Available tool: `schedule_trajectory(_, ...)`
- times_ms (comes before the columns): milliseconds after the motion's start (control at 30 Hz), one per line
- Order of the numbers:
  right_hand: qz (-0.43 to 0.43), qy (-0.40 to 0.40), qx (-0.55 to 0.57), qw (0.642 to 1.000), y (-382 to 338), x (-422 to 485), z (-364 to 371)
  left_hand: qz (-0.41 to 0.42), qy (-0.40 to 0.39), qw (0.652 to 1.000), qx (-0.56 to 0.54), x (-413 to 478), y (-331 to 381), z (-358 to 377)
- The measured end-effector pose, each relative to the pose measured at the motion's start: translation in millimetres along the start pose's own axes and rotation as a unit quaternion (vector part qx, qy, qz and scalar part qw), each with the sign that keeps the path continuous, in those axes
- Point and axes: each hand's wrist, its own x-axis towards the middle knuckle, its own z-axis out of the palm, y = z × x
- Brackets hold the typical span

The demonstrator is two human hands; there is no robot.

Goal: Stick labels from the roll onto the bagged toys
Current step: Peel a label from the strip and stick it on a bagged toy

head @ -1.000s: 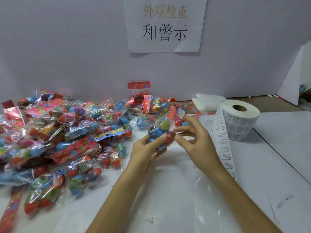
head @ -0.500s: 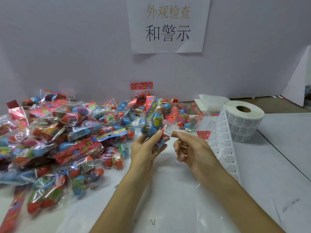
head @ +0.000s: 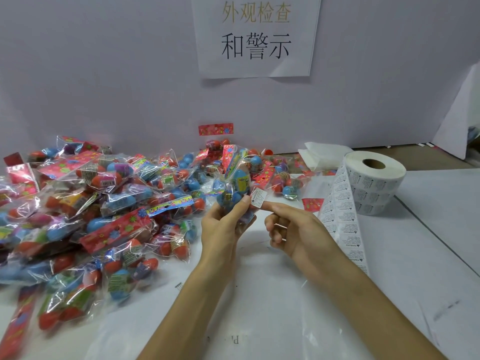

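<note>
My left hand (head: 223,229) holds a clear bag of blue egg toys (head: 235,187) upright above the table, thumb on its front. A small white label (head: 259,197) stands at the bag's right edge. My right hand (head: 298,229) points its straight index finger at the label's lower edge and touches it, the other fingers loosely curled. To the right stands the label roll (head: 374,183), with a loose strip of labels (head: 345,224) trailing toward me past my right wrist.
A big pile of bagged toys (head: 104,203) covers the table's left half and runs back to the wall. Folded white paper (head: 319,154) lies behind the roll. A printed sign (head: 255,35) hangs on the wall. A white panel (head: 457,120) stands far right.
My left hand has raised the bag and turned it upright. My right hand has drawn back from the bag's top, and the label now shows at its index fingertip.
</note>
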Motion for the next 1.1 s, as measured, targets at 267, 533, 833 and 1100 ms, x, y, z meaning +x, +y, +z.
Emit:
schedule_trajectory(267, 0.018, -0.015, 0.035, 0.999, -2.0, -0.4, 1.0, 0.031, -0.017, 0.999, 0.040, -1.0, -2.1, 0.6)
schedule_trajectory(533, 0.018, -0.019, 0.023, 0.999, -0.8, -0.1, 0.1, 0.031, 0.005, 0.998, 0.062, 1.2, -0.7, -0.9)
schedule_trajectory(833, 0.021, -0.027, 0.023, 0.999, -1.6, -1.0, 1.3, 0.030, 0.012, 0.998, 0.060, 0.8, -0.4, -0.1)
schedule_trajectory(1100, 0.033, -0.040, 0.019, 0.998, -1.7, -3.1, 3.2, 0.017, 0.028, 0.999, 0.035, 3.0, 0.2, -1.8)
